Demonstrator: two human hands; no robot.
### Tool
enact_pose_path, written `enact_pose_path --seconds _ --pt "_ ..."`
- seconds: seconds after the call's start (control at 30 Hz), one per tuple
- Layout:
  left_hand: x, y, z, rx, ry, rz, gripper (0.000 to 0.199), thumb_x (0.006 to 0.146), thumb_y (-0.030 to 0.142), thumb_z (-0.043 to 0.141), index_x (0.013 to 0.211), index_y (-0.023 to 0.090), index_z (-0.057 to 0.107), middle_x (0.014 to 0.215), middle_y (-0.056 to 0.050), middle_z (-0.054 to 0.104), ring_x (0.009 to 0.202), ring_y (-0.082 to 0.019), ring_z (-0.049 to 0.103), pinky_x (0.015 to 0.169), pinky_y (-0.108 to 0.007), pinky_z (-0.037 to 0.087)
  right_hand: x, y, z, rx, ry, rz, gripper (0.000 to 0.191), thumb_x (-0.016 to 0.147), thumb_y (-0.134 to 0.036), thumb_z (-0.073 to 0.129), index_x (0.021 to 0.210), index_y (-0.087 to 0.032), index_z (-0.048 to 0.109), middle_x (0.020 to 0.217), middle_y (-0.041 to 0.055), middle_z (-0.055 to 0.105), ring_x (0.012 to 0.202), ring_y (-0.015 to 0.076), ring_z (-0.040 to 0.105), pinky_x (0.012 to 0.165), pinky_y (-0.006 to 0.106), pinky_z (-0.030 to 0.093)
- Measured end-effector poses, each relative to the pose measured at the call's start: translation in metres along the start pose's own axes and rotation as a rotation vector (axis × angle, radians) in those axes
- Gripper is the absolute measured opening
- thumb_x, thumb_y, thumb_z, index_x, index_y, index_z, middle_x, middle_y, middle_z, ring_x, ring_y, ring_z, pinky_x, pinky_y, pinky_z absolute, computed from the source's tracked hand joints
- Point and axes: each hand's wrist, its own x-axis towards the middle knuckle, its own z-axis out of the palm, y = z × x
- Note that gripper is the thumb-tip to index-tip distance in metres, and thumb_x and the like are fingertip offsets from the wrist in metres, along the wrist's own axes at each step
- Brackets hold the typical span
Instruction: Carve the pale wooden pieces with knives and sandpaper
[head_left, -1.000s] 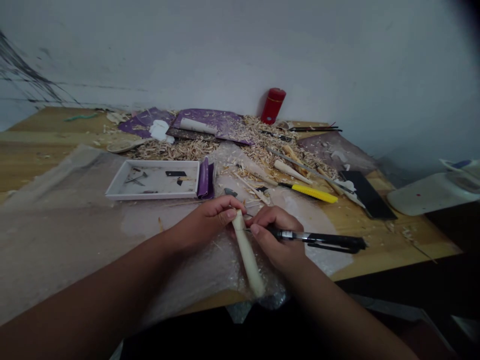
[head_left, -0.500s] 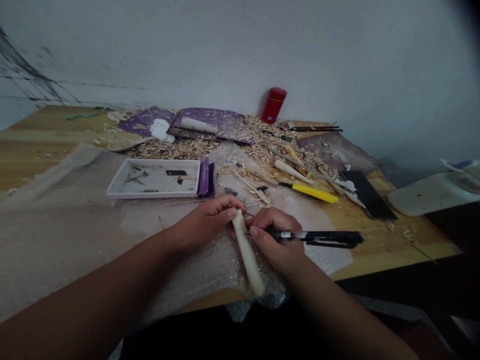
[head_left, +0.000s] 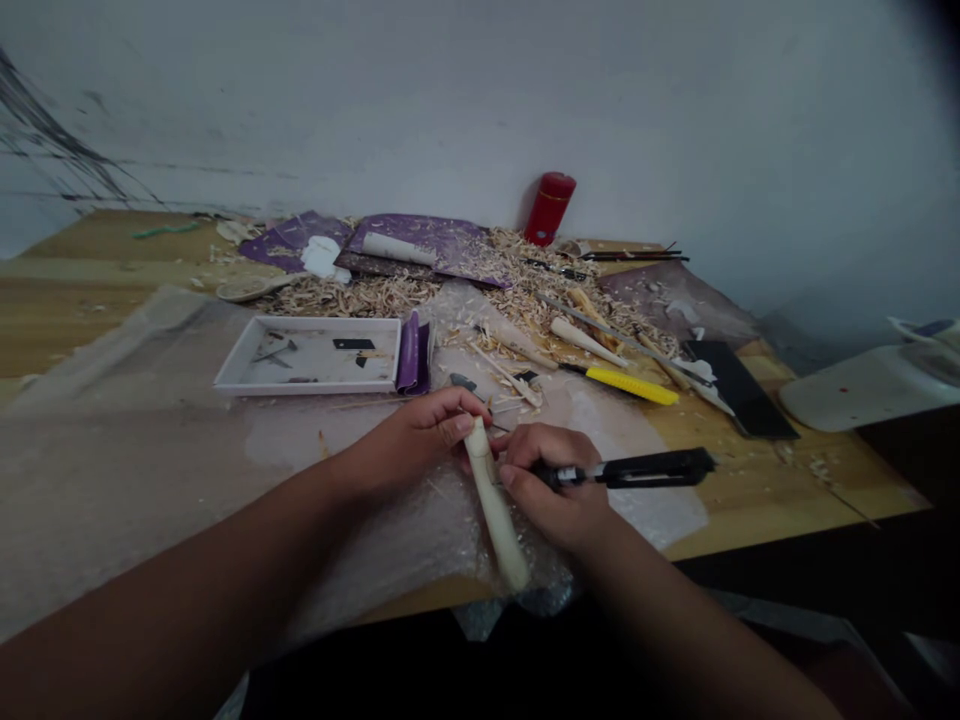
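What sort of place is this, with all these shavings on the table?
Probably a woodcarving workshop: pale curled wood shavings heap across a wooden workbench, the left hand grips a pale carved wooden rod, and a yellow-handled craft knife lies nearby.

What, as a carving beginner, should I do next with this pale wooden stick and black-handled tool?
Probably have the left hand turn the pale wooden stick slightly before another cut. It grips the stick near its upper end, the lower end rests on clear bubble wrap, and the right hand holds the black-handled tool close against the stick, so a small turn could present fresh surface.
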Motion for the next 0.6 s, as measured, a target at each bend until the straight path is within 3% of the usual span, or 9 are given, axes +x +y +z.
enact_pose_path --seconds 0.33,0.6 --pt "-0.0004 -0.0018 -0.0022 0.040 0.017 -0.006 0.020 0.080 0.029 0.045 0.092 0.015 0.051 0.084 -0.004 0.057 0.076 -0.014 0.054 0.068 -0.028 0.040 0.0019 -0.0013 -0.0009 -0.035 -0.030 -0.106 0.015 0.064 -0.016 0.051 0.052 -0.021 0.043 0.051 -0.0034 0.052 0.052 0.0116 0.051 0.059 0.029 0.045" --pt "0.0010 -0.0026 -0.0021 0.047 0.007 -0.004 0.020 0.081 0.028 0.044 0.093 0.014 0.051 0.085 -0.004 0.057 0.077 -0.014 0.054 0.069 -0.028 0.041 0.0034 -0.0035 -0.0012 0.036 -0.075 -0.133 0.016 0.061 -0.012 0.050 0.051 -0.020 0.040 0.048 -0.0044 0.044 0.050 0.0114 0.048 0.060 0.030 0.043"
